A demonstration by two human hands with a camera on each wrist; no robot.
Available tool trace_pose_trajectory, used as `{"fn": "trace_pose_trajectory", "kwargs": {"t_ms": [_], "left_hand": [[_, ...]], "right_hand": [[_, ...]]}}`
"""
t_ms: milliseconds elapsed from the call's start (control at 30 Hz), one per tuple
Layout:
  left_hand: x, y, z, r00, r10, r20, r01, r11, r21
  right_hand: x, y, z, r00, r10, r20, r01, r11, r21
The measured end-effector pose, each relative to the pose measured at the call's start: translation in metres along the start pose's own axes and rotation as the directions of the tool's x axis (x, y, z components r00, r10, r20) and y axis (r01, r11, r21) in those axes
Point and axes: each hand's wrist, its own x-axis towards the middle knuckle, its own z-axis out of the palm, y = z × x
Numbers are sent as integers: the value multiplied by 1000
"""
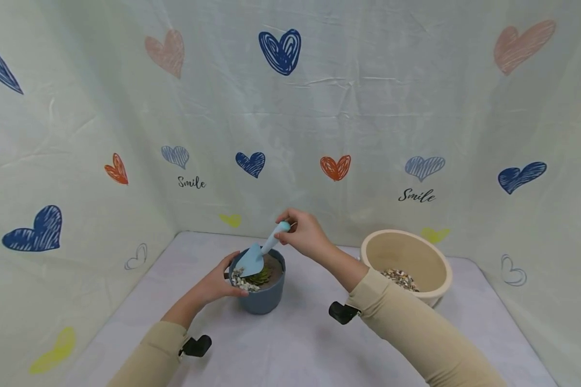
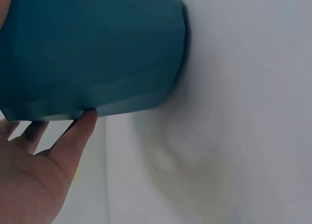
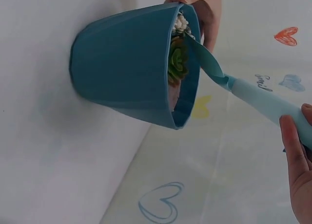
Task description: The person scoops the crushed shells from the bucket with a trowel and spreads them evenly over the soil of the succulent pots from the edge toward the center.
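A blue flower pot stands on the table with a green succulent in brown soil inside. Whitish pebbles lie along its left and near side. My left hand grips the pot's left side, thumb at the front and fingers round the back; its fingertips touch the wall in the left wrist view. The handle of a light blue trowel is pinched by my right hand above the pot. Its blade slants down into the pot, tip at the pebbles beside the succulent.
To the right stands a large cream pot with mixed pebbles at its bottom, partly behind my right forearm. A pale cloth covers the table. Behind it hangs a curtain printed with hearts.
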Motion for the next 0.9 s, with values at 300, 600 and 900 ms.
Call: {"fn": "trace_pose_trajectory", "kwargs": {"t_ms": [300,600,900], "left_hand": [[-11,10,7,999,-15,-49,16,1000,15],[-13,8,15,995,-27,-95,25,999,-19],[-17,9,19,993,-35,-115,34,999,-10]], "right_hand": [[-4,-2,-4,1000,-13,5,13,999,-49],[-11,-8,-8,996,-86,31,88,990,-108],[-22,-14,-18,976,-200,82,210,968,-141]]}}
